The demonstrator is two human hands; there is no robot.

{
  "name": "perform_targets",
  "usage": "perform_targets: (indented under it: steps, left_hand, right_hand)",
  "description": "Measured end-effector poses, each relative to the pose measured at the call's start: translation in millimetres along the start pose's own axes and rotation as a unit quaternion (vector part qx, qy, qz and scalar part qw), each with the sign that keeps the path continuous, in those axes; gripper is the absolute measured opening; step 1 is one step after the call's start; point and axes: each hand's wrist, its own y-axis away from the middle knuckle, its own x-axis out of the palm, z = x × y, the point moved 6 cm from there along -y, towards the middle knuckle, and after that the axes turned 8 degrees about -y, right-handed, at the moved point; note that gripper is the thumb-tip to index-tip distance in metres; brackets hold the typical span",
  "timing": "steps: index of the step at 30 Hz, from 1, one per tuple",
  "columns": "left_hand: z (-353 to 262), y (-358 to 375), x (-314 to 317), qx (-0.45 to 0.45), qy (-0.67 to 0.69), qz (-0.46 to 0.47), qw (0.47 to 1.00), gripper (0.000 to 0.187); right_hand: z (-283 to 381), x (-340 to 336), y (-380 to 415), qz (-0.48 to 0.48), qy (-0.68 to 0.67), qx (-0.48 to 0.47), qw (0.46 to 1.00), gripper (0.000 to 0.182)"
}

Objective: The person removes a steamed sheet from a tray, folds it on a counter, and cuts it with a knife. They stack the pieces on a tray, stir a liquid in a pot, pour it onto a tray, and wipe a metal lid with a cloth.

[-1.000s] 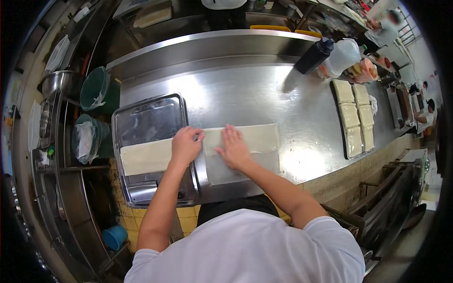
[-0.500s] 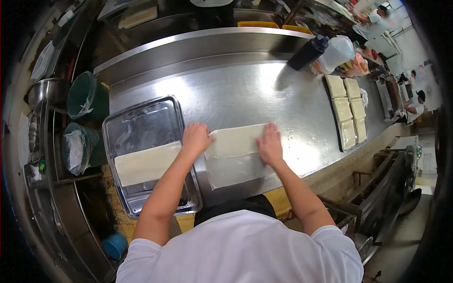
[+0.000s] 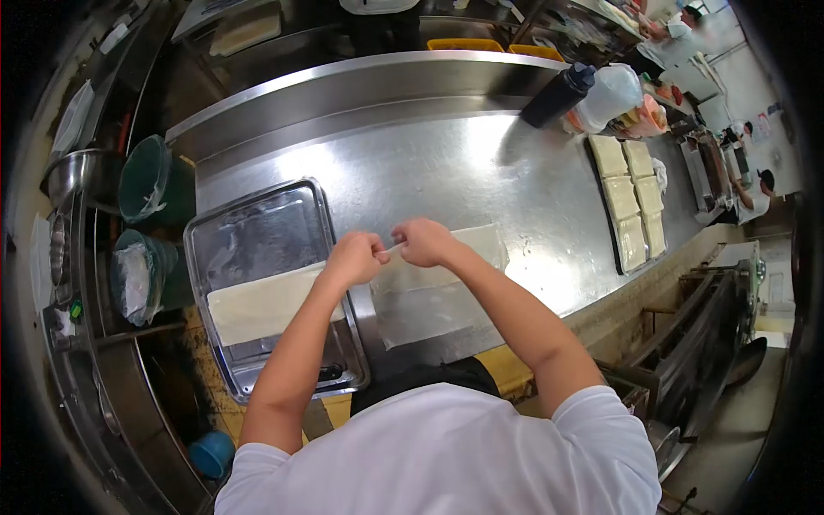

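A thin, pale dough sheet (image 3: 468, 249) lies folded on the steel table (image 3: 386, 163), its lower layer reaching toward the front edge. At the sheet's left end, my left hand (image 3: 359, 257) pinches the dough's edge. Close beside it on the right, my right hand (image 3: 422, 242) is closed on the same edge, and a small strip of dough shows between the fingers. Left of both hands, a metal tray (image 3: 257, 223) holds another folded dough strip (image 3: 266, 302), partly behind my left forearm.
A dark tray (image 3: 611, 225) with several pale dough squares (image 3: 620, 196) sits at the right. Behind it stand a dark bottle (image 3: 560, 94) and plastic bags (image 3: 611, 96). Green bins (image 3: 146, 184) are at the left. People work in the background.
My right hand has moved left from the sheet's right part to its left end. Both hands have closed on the dough's edge there.
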Motion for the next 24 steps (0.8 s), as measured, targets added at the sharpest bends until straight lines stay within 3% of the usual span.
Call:
perform_targets:
  steps: [3,5,8,10,13,17,24]
  left_hand:
    - [7,-5,4,-0.007,0.077,0.042,0.996,0.021]
    - [23,-15,22,-0.001,0.132,0.044,0.990,0.021]
    - [33,-21,31,-0.065,0.170,0.055,0.982,0.023]
    - [35,-27,35,-0.074,0.130,0.045,0.988,0.030]
    - [29,-23,32,-0.092,0.056,0.045,0.993,0.039]
    - [25,-16,32,-0.108,0.004,0.023,0.994,0.040]
    - [3,21,9,-0.098,0.041,-0.077,0.991,0.030]
  right_hand:
    - [-20,-12,-4,0.146,0.080,0.075,0.983,0.033]
    - [-69,-16,-8,0.175,0.124,0.090,0.973,0.034]
    - [-87,-56,23,0.180,0.188,0.124,0.957,0.031]
    - [-100,-73,41,0.194,0.240,0.145,0.940,0.033]
    - [-126,-83,52,0.072,0.272,0.028,0.959,0.030]
    - [-144,-86,61,0.032,0.253,0.031,0.967,0.025]
    - [-138,-100,94,-0.029,0.173,0.058,0.983,0.016]
